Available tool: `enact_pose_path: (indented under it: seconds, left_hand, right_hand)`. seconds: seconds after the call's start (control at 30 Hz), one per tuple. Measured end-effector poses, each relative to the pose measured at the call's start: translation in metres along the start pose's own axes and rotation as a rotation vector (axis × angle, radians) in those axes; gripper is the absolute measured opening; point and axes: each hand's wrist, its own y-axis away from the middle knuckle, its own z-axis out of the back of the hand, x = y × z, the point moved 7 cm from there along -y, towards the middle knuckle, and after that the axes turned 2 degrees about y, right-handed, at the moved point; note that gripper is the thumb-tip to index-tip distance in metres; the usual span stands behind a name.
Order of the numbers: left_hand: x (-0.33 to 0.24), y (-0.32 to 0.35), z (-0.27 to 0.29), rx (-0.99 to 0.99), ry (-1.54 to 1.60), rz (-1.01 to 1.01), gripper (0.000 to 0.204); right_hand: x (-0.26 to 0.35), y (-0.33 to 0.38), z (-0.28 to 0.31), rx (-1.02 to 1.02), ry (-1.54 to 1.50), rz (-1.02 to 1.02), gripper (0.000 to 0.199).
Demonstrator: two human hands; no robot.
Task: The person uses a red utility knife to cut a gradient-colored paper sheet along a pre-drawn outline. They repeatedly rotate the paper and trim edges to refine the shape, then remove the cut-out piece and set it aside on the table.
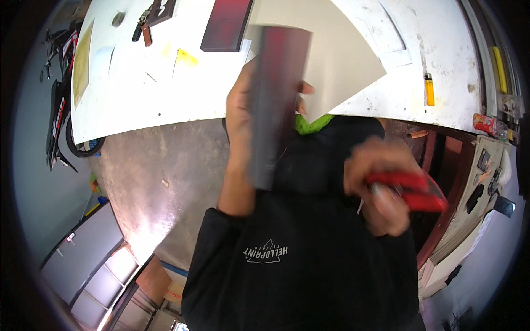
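My left hand [239, 105] is wrapped round a dark rectangular box-like panel [276, 105], deep red at its far end and grey-black at the near end. The panel is held on end over the table's front edge, with fingertips showing at its right side. On the right, my right hand [381, 157] is smeared by motion in front of my dark top. It grips a red hand tool with black parts [411, 190], too blurred to name exactly. The two hands are well apart.
On the white table [193, 94] lie a similar dark red box [227, 25], a large beige sheet [342, 60], a yellow lighter [429, 89] and keys [144, 27]. A motorbike [63, 105] stands at the left. Cluttered shelving [480, 165] is at the right.
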Motion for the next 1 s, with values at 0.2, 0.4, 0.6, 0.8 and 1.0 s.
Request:
enact_pose_path:
  seconds: [0.2, 0.4, 0.6, 0.8, 1.0]
  left_hand:
    - [-0.035, 0.013, -0.016, -0.020, -0.368, -0.446, 0.053]
    - [-0.019, 0.007, -0.022, 0.050, -0.072, -0.223, 0.053]
    - [0.023, 0.006, -0.016, 0.312, 0.495, 0.093, 0.049]
    - [0.026, 0.015, -0.023, 0.296, 0.408, 0.075, 0.052]
    - [0.014, 0.007, 0.003, 0.093, 0.439, 0.088, 0.053]
  right_hand:
    - [-0.035, -0.019, 0.009, 0.002, 0.319, -0.090, 0.062]
    - [-0.026, -0.025, 0.002, 0.121, 0.304, 0.045, 0.061]
    - [-0.024, -0.012, 0.004, -0.122, 0.529, 0.047, 0.049]
    - [-0.041, -0.015, -0.010, -0.045, 0.172, -0.172, 0.037]
    - [-0.035, -0.013, 0.007, -0.105, 0.307, -0.112, 0.037]
